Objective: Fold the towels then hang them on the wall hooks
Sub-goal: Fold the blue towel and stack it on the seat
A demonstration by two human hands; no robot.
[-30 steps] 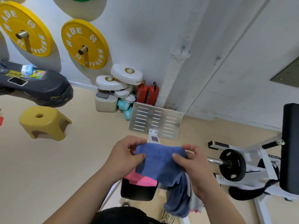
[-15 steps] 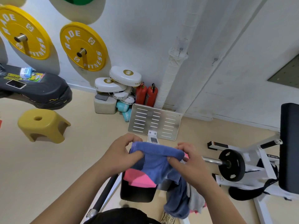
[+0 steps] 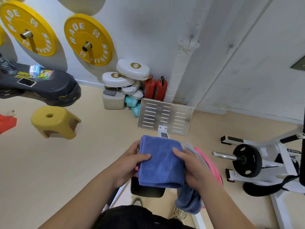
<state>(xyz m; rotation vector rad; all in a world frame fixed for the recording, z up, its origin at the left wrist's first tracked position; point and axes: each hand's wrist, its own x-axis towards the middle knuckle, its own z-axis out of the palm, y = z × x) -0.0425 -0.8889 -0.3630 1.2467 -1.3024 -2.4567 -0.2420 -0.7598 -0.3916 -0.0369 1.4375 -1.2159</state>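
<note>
1. The blue towel (image 3: pixel 160 162) is now a flat, squared-off rectangle held level in the air between both hands. Half a second ago it was a bunched fold sagging from its top corners.
2. The left hand (image 3: pixel 132 162) grips the towel's left edge, thumb lying on top and fingers curled underneath. Earlier it pinched the upper left corner.
3. The right hand (image 3: pixel 194 166) grips the right edge the same way, thumb on top. It has shifted from the upper right corner down to the side.
4. The towel's near edge is a rounded fold, and it hangs above the far edge of a black pad (image 3: pixel 146 190) on the machine below.
5. A grey towel (image 3: pixel 192 150) and a pink towel (image 3: pixel 208 162) now show just past the right hand, on its outer side. Before, the pink one showed under the blue towel on the left. Whether the right hand holds them cannot be told.
6. A darker blue cloth (image 3: pixel 188 202) hangs down below the right wrist, as it did before.
7. Two wall hooks (image 3: pixel 191 37) are bare, well above the hands.
8. The yellow stool (image 3: pixel 54 121) stands on the floor (image 3: pixel 82 162) to the left, unmoved.
</note>
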